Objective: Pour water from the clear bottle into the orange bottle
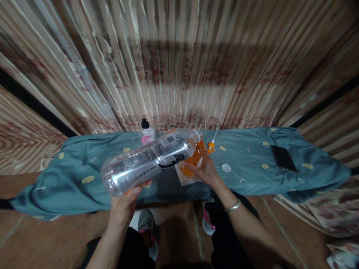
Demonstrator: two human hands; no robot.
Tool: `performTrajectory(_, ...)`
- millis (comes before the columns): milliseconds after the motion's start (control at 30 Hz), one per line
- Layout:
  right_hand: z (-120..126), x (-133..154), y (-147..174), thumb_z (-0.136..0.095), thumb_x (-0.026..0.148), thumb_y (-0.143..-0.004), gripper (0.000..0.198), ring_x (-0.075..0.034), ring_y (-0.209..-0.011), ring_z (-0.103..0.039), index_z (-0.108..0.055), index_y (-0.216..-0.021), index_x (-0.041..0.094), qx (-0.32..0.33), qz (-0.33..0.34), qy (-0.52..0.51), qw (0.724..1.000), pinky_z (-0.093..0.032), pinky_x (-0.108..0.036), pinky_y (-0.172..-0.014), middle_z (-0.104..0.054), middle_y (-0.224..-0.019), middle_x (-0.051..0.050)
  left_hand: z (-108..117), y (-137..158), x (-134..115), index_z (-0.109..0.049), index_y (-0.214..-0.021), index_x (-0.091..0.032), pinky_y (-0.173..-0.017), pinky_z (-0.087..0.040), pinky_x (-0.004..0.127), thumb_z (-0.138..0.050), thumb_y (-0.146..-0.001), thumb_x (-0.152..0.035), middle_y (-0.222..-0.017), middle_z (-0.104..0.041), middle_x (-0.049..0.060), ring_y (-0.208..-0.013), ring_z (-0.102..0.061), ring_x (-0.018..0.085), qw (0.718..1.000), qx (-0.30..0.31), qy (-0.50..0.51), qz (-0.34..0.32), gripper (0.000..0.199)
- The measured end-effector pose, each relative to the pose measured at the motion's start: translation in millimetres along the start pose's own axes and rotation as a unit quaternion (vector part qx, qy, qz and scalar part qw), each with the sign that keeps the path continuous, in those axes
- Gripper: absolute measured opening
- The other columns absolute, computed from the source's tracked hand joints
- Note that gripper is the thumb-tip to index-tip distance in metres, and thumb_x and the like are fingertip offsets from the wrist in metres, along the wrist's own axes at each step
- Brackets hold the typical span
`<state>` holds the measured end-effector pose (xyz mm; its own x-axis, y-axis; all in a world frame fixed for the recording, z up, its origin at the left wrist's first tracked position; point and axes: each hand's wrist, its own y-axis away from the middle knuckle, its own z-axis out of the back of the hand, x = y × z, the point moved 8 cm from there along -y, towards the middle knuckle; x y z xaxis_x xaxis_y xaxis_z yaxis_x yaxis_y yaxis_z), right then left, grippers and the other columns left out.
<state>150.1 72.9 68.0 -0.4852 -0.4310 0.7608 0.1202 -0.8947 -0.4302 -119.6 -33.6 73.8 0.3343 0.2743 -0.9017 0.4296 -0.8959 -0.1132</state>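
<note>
My left hand (125, 203) is wrapped round the lower part of a large clear plastic bottle (146, 160) with a silver label. The bottle lies tilted nearly level, its open mouth pointing right at the top of an orange bottle (187, 169). Around that orange, see-through bottle my right hand (207, 172) is closed. Whether liquid is flowing between the two I cannot tell. A pale paper or cloth (183, 181) lies beneath the orange bottle. Just past my right hand rests an orange pump top (211, 145) with a clear tube, and a white round cap (226, 167) is nearby.
A teal patterned cloth (92, 164) covers the long narrow table. Behind the large bottle stands a clear bottle with a black pump (145, 129). A dark flat device (283, 158) lies at the right. Striped curtains (179, 67) hang close behind the table.
</note>
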Motion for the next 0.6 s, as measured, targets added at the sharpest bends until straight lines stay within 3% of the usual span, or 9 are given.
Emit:
performTrajectory(167, 1.0, 0.2, -0.5, -0.078, 0.045, -0.074, 0.091, -0.034, -0.126, -0.059, -0.033, -0.149, 0.018, 0.001, -0.001, 0.002, 1.000, -0.047, -0.051, -0.106, -0.061, -0.137, -0.015, -1.8, 3.0, 0.2, -0.069, -0.114, -0.019, -0.065, -0.062, 0.047, -0.092, -0.048, -0.041, -0.089, -0.077, 0.011, -0.076, -0.074, 0.034, 1.000, -0.010, 0.012, 0.016, 0.073)
performTrajectory(267, 1.1, 0.7, -0.7, -0.079, 0.047, -0.073, 0.092, -0.034, -0.126, -0.059, -0.035, -0.149, 0.019, 0.011, -0.009, -0.005, 1.000, -0.048, -0.051, -0.105, -0.062, -0.135, -0.015, -8.4, 4.7, -2.1, -0.070, -0.111, -0.020, -0.068, -0.062, 0.047, -0.090, -0.051, -0.048, -0.086, -0.078, 0.010, -0.073, -0.075, 0.032, 0.999, 0.000, 0.029, 0.027, 0.070)
performTrajectory(433, 1.8, 4.3, -0.6, -0.078, 0.049, -0.073, 0.091, -0.034, -0.126, -0.058, -0.036, -0.148, 0.018, 0.018, -0.008, -0.020, 1.000, -0.047, -0.051, -0.106, -0.060, -0.136, -0.015, -11.7, 7.4, -3.7, -0.071, -0.108, -0.021, -0.072, -0.063, 0.040, -0.090, -0.051, -0.045, -0.086, -0.078, 0.007, -0.075, -0.075, 0.028, 0.996, -0.034, 0.068, 0.048, 0.065)
performTrajectory(600, 2.3, 4.3, -0.6, -0.077, 0.049, -0.075, 0.091, -0.033, -0.125, -0.059, -0.033, -0.149, 0.019, 0.020, -0.003, -0.020, 1.000, -0.046, -0.052, -0.107, -0.059, -0.137, -0.015, -15.5, 7.5, -7.6, -0.071, -0.110, -0.021, -0.077, -0.063, 0.046, -0.090, -0.051, -0.044, -0.084, -0.077, 0.005, -0.077, -0.074, 0.029, 0.996, -0.038, 0.065, 0.047, 0.065)
